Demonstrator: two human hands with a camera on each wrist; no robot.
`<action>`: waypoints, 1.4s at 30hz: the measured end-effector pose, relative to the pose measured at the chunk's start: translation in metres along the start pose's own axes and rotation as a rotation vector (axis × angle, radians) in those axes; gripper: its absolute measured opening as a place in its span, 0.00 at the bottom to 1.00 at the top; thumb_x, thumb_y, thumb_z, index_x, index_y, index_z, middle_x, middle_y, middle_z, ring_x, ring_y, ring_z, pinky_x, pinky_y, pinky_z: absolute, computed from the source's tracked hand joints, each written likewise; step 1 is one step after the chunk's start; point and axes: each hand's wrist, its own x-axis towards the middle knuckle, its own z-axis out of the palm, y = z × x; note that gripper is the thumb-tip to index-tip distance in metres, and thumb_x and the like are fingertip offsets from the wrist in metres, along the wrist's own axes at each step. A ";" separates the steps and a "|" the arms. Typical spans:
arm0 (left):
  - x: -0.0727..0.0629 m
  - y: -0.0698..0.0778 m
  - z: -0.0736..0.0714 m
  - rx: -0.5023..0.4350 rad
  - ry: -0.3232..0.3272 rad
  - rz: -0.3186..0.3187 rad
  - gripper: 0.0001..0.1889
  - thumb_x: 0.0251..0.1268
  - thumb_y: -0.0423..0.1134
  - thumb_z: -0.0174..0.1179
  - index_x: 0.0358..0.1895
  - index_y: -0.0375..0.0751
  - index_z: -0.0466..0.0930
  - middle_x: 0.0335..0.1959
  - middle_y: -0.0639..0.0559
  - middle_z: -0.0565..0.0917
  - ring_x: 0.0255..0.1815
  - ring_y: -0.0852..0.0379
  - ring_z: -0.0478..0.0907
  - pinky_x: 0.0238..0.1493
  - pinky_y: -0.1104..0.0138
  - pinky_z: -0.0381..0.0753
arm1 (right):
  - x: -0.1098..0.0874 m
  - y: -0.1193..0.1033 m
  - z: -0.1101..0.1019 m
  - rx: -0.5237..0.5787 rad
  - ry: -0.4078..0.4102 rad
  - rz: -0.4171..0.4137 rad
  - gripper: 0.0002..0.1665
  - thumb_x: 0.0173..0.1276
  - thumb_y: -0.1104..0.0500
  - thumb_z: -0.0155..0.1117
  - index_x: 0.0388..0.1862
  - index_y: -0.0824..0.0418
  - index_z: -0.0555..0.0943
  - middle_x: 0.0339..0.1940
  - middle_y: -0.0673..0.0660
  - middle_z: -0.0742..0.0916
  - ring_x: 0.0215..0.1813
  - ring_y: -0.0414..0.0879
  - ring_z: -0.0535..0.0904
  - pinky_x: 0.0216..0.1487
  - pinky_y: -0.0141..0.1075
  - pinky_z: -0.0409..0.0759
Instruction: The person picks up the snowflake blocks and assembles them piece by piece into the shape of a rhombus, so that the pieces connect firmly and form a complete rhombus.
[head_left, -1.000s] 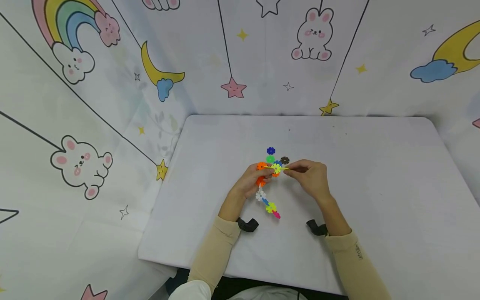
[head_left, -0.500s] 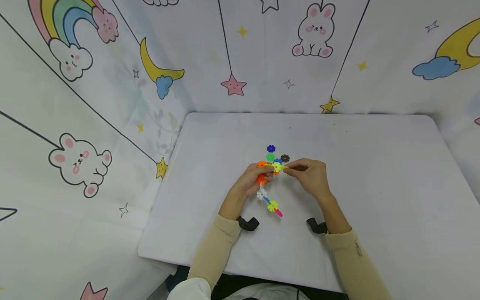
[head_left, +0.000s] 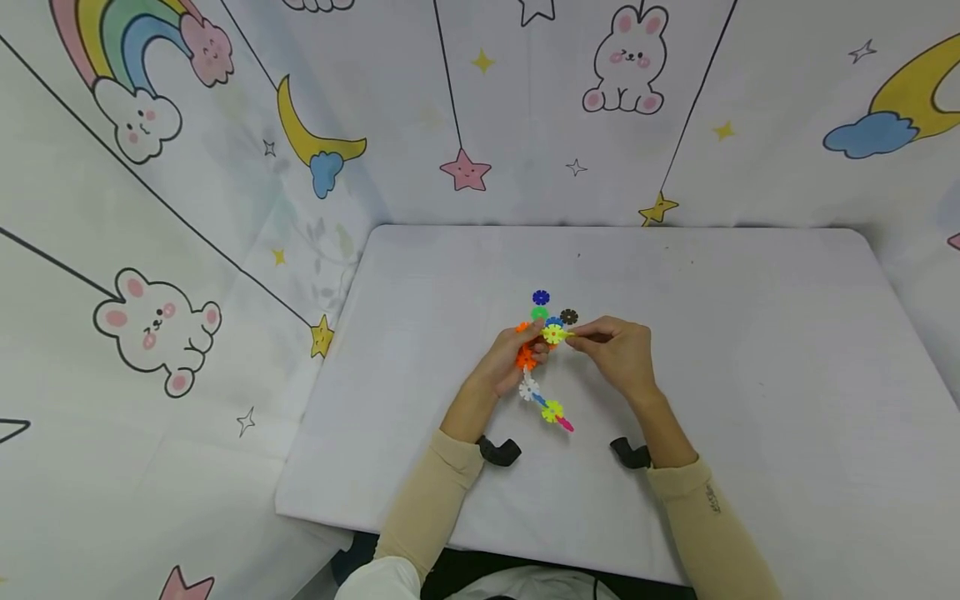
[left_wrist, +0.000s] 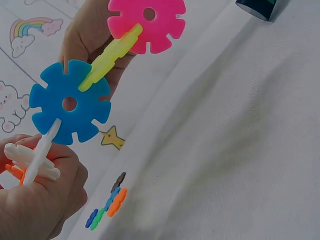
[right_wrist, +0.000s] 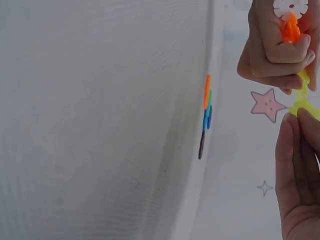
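Observation:
My left hand (head_left: 501, 364) grips a chain of interlocking notched plastic discs. An orange disc (head_left: 527, 358) shows by its fingers; from there hang a white disc (head_left: 528, 389), a blue disc (left_wrist: 69, 120), a yellow disc (head_left: 552, 411) and, at the end, a pink disc (left_wrist: 170, 22). Between both hands, at the chain's upper end, are yellow pieces, one disc (head_left: 554, 334) facing the head camera. My right hand (head_left: 624, 354) pinches the yellow piece's right edge between thumb and fingers. Left fingers cover part of the upper chain.
Loose discs lie on the white table (head_left: 750, 375) just beyond the hands: dark blue (head_left: 541, 297), green (head_left: 539, 312), blue (head_left: 554, 322), brown (head_left: 569, 317) and orange (left_wrist: 117, 202). Printed cloth (head_left: 525, 125) borders the table's back and left. Black wrist mounts (head_left: 501, 452) sit below both hands.
The chain's hanging end has swung to the right. My left thumb has shifted upward over the upper orange and yellow pieces. The right hand keeps its pinch, nearly in place.

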 end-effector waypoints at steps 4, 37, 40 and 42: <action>-0.001 0.000 0.001 -0.001 -0.013 0.009 0.11 0.85 0.41 0.52 0.45 0.36 0.74 0.35 0.49 0.72 0.33 0.61 0.68 0.30 0.75 0.69 | 0.000 -0.001 0.000 0.019 0.011 -0.013 0.05 0.59 0.66 0.82 0.35 0.60 0.93 0.33 0.56 0.92 0.33 0.47 0.91 0.33 0.27 0.85; -0.005 0.017 -0.008 0.023 -0.020 0.009 0.11 0.84 0.41 0.53 0.45 0.37 0.76 0.34 0.50 0.73 0.30 0.60 0.69 0.30 0.75 0.71 | 0.012 -0.007 -0.006 -0.231 -0.136 0.090 0.13 0.62 0.61 0.82 0.45 0.60 0.91 0.42 0.55 0.92 0.39 0.50 0.90 0.36 0.41 0.86; -0.005 0.017 -0.009 0.047 -0.019 0.022 0.11 0.84 0.42 0.54 0.44 0.37 0.76 0.34 0.50 0.73 0.30 0.60 0.69 0.30 0.75 0.71 | 0.017 -0.004 -0.006 -0.273 -0.148 0.090 0.12 0.65 0.60 0.79 0.46 0.61 0.91 0.42 0.56 0.92 0.40 0.52 0.90 0.37 0.46 0.87; -0.006 0.017 -0.010 0.061 -0.018 0.026 0.11 0.84 0.43 0.54 0.44 0.37 0.76 0.34 0.49 0.73 0.30 0.59 0.69 0.30 0.74 0.72 | 0.021 -0.002 -0.005 -0.300 -0.160 0.095 0.11 0.66 0.59 0.78 0.46 0.62 0.91 0.42 0.57 0.92 0.41 0.54 0.89 0.37 0.47 0.87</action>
